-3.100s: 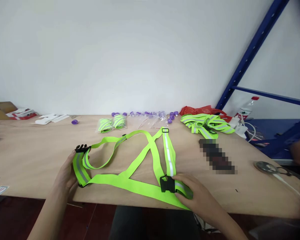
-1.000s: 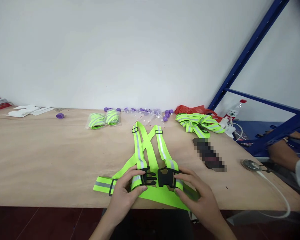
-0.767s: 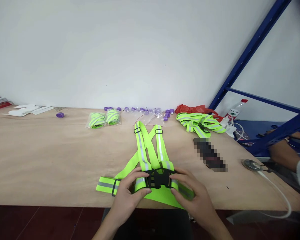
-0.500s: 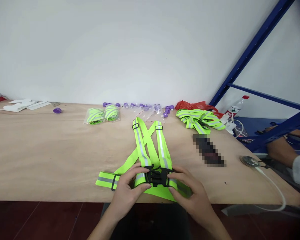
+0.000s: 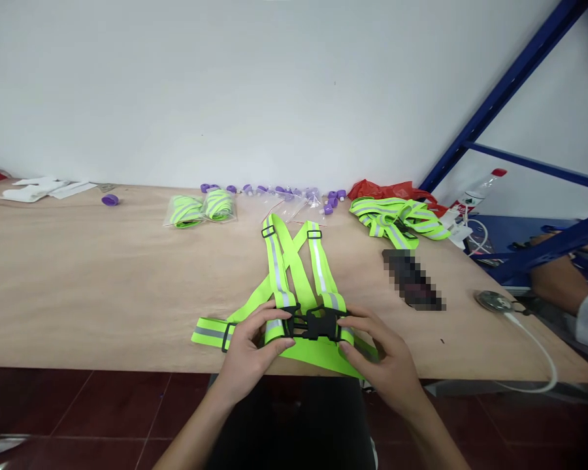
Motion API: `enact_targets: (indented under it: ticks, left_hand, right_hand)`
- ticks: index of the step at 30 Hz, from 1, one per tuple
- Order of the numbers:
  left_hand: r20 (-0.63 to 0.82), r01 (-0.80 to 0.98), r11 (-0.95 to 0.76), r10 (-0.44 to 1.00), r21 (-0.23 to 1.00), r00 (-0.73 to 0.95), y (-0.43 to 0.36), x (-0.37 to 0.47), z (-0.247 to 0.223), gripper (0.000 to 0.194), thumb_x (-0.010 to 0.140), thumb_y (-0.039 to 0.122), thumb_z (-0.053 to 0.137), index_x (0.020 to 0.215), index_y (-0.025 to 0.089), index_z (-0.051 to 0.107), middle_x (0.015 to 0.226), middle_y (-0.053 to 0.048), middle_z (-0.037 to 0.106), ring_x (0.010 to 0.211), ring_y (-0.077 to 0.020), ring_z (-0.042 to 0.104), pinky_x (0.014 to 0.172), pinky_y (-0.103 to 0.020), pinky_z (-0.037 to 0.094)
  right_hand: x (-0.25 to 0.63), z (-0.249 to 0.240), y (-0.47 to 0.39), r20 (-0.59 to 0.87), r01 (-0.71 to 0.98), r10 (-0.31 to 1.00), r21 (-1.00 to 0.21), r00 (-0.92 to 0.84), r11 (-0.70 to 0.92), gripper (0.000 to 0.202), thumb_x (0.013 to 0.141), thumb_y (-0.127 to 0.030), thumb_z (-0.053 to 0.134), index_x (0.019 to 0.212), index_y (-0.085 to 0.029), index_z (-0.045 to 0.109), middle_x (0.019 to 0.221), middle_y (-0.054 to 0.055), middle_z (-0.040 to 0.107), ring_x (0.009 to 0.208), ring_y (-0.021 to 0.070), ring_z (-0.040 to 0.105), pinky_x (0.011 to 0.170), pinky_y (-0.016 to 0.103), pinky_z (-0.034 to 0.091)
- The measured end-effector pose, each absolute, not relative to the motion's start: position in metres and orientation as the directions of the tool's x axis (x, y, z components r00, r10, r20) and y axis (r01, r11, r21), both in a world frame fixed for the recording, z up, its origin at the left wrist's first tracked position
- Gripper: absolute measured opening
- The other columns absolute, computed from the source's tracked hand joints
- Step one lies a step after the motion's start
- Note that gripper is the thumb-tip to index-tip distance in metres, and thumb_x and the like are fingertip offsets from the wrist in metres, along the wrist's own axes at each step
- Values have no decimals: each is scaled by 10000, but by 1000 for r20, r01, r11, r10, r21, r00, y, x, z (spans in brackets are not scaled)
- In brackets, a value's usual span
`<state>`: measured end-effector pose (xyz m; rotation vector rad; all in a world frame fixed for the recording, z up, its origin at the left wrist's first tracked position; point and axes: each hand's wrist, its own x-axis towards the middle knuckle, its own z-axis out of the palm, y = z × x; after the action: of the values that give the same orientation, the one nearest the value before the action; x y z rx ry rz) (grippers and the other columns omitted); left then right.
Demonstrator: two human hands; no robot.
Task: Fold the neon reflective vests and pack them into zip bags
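A neon-yellow reflective strap harness [image 5: 295, 274] lies at the table's front edge, its straps crossing behind two upright bands. At its front sits a black buckle [image 5: 318, 324]. My left hand [image 5: 255, 349] pinches the buckle's left half between thumb and fingers. My right hand [image 5: 379, 349] grips the right half the same way. The left half's prongs point into the right half; whether they are fully seated I cannot tell. A loose strap end with a black slider [image 5: 228, 336] rests left of my left hand.
On the wooden table [image 5: 102, 281] are bagged straps [image 5: 186, 211], several purple caps [image 5: 328, 209], a strap pile [image 5: 396, 219], a pixelated dark object [image 5: 412, 281] and a corded round device [image 5: 494, 301]. Beyond a blue frame [image 5: 509, 72] at right, a person's arm [image 5: 558, 277] shows.
The view has tilted down, so the table appears higher. My right hand has moved slightly right relative to my left, and the buckle's right half now shows more fully.
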<state>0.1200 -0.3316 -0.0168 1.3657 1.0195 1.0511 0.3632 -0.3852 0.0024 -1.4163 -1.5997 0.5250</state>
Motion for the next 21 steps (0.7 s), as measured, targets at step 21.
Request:
enact_targets:
  ticks: [21]
  left_hand:
    - [252,570,-530,831,628,495,-338,105,1,655,904,356,683,1492,326,397,1518,-91,516,1426,-322,456,1112,-528,469]
  right_hand:
    - [409,-5,-401,318,880,944,-419,-90,225,473,892,-407,663,1343,-285,594,1343,97,656,1238,307,624,1009,491,556]
